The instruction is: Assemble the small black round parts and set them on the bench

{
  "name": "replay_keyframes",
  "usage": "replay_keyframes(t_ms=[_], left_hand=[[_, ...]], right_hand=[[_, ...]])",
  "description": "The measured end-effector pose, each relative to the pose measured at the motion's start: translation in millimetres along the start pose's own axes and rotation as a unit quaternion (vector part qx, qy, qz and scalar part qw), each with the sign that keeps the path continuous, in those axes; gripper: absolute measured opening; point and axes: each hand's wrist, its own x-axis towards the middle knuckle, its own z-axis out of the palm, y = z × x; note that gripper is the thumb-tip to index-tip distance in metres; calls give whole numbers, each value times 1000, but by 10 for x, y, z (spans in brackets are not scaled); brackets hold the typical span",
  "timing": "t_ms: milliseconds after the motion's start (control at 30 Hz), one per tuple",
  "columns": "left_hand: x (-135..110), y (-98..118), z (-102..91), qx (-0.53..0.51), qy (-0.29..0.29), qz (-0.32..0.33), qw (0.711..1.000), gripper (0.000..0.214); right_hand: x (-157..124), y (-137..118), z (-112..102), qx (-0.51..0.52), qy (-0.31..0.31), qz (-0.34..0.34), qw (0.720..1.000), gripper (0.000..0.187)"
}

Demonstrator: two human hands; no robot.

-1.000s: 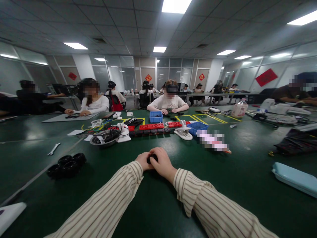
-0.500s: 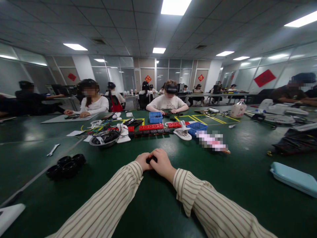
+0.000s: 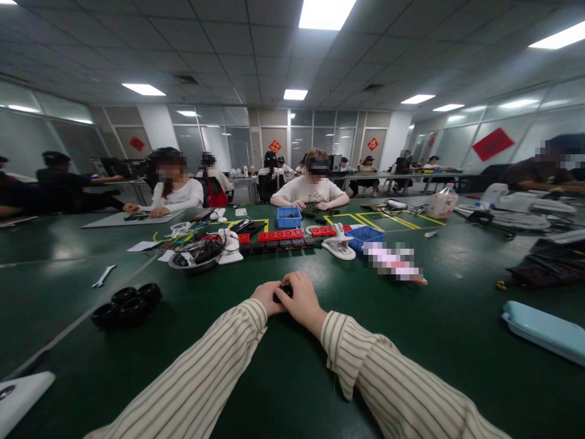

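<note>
Both hands are together above the middle of the green table (image 3: 256,378), wrapped round a small black round part (image 3: 284,293). My left hand (image 3: 267,297) grips it from the left side. Over its right side and top curls my right hand (image 3: 303,299), the thumb across the front. The fingers cover most of the part, so its exact kind does not show. Several black ring-shaped parts (image 3: 130,310), hollow like small wheels, stand grouped on the table to the left.
A wrench (image 3: 104,276) lies at the left. Ahead are a metal bowl (image 3: 194,263) of cables, a white clip stand (image 3: 339,245), red strips (image 3: 280,235) and blue bins (image 3: 289,217). A light-blue case (image 3: 543,332) is at right. Co-workers sit across the table.
My right hand's fingers have shifted slightly on the black part, and more of it shows between the hands. The whole view has moved a little.
</note>
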Motion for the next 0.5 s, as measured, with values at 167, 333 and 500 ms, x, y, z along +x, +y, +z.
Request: replay_keyframes(t_ms=[167, 333, 500], left_hand=[[-2, -6, -10, -6, -6, 7, 1000, 36], [9, -53, -6, -11, -14, 4, 1000, 29], [23, -51, 1, -7, -14, 0, 1000, 35]], right_hand=[[3, -2, -14, 20, -17, -39, 999, 5], [-8, -30, -36, 40, -39, -78, 995, 16], [-12, -28, -26, 48, -24, -71, 996, 18]])
